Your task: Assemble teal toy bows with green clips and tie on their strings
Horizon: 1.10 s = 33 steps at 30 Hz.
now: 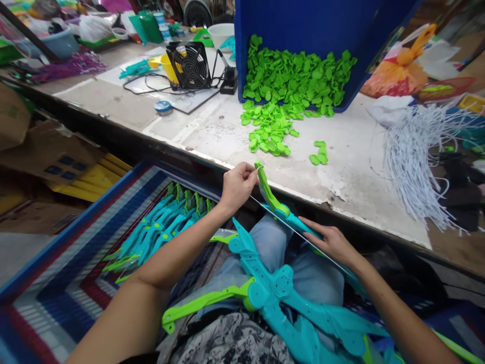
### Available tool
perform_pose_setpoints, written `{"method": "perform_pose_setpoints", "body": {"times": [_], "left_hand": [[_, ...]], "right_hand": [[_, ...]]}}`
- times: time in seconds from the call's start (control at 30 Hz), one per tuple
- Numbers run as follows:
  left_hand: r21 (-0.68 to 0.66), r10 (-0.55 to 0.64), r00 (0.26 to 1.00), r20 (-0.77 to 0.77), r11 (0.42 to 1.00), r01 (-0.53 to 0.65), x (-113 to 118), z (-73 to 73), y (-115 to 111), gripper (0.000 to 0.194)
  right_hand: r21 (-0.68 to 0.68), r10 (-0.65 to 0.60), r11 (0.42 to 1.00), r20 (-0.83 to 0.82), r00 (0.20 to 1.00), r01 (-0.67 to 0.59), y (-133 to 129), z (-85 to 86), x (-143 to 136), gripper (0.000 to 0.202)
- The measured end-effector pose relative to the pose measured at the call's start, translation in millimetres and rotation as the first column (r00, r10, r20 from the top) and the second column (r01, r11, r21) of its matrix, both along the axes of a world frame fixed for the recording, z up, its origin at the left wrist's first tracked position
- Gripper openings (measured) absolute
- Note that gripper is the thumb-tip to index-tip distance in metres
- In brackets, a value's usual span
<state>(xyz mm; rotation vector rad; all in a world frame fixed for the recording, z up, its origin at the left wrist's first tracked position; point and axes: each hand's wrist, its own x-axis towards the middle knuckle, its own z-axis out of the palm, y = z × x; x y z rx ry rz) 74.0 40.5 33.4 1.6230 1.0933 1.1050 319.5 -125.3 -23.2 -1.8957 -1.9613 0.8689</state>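
My left hand (238, 186) is closed in a pinch on a thin white string at the tip of a green arm piece (268, 191). This green piece joins a teal arm (299, 222), along which the string runs. My right hand (330, 241) grips the teal arm, its forefinger stretched along the top. More teal and green assembled arms (282, 283) lie across my lap. Loose green pieces (271, 129) are spread on the table, a few of them apart (320, 153).
A blue bin (303, 30) lies tipped at the back with many green pieces. White strings (415, 162) hang over the table's right side. A black fan (189, 65) stands back left. At lower left, a striped basket (56, 273) holds assembled parts (162, 222).
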Motion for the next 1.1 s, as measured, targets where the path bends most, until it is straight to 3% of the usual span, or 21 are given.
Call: {"method": "perform_pose_setpoints", "body": {"times": [0.23, 0.33, 0.47, 0.53, 0.63, 0.73, 0.83, 0.97, 1.1], "left_hand": [[-0.043, -0.08, 0.996, 0.036, 0.996, 0.082, 5, 4.0, 3, 0.009], [-0.12, -0.107, 0.985, 0.132, 0.985, 0.123, 3, 3.0, 9, 0.015], [-0.243, -0.212, 0.944, 0.254, 0.93, 0.275, -5, 4.2, 17, 0.036], [-0.285, -0.273, 0.926, 0.26, 0.895, 0.343, -9, 5.6, 19, 0.036], [-0.323, -0.272, 0.923, 0.272, 0.878, 0.354, -12, 7.0, 19, 0.034], [-0.333, -0.27, 0.922, 0.279, 0.873, 0.356, -14, 7.7, 15, 0.034], [-0.335, -0.281, 0.919, 0.278, 0.868, 0.367, -18, 7.8, 10, 0.036], [-0.349, -0.283, 0.92, 0.272, 0.862, 0.368, -25, 6.6, 6, 0.039], [-0.346, -0.289, 0.913, 0.289, 0.857, 0.381, -34, 4.0, 5, 0.039]], "right_hand": [[0.012, -0.004, 1.0, -0.014, 1.0, 0.004, -1, 0.0, 1, 0.048], [0.018, -0.003, 1.0, -0.021, 1.0, 0.003, -2, 1.7, -1, 0.048], [0.051, 0.0, 0.999, -0.016, 1.0, 0.001, -8, -1.7, -2, 0.048], [0.073, 0.018, 0.997, 0.01, 1.0, -0.019, -11, -3.5, -1, 0.047], [0.176, 0.043, 0.982, 0.106, 0.993, -0.061, -8, 2.1, -5, 0.043], [0.397, -0.027, 0.918, 0.124, 0.992, -0.024, 17, 21.8, -23, 0.036], [0.552, -0.026, 0.831, -0.075, 0.997, 0.063, 65, 46.0, -53, 0.029], [0.555, 0.151, 0.831, -0.295, 0.944, 0.04, 130, 64.7, -85, 0.02], [0.575, 0.242, 0.818, -0.301, 0.922, -0.027, 152, 70.7, -98, 0.01]]}}
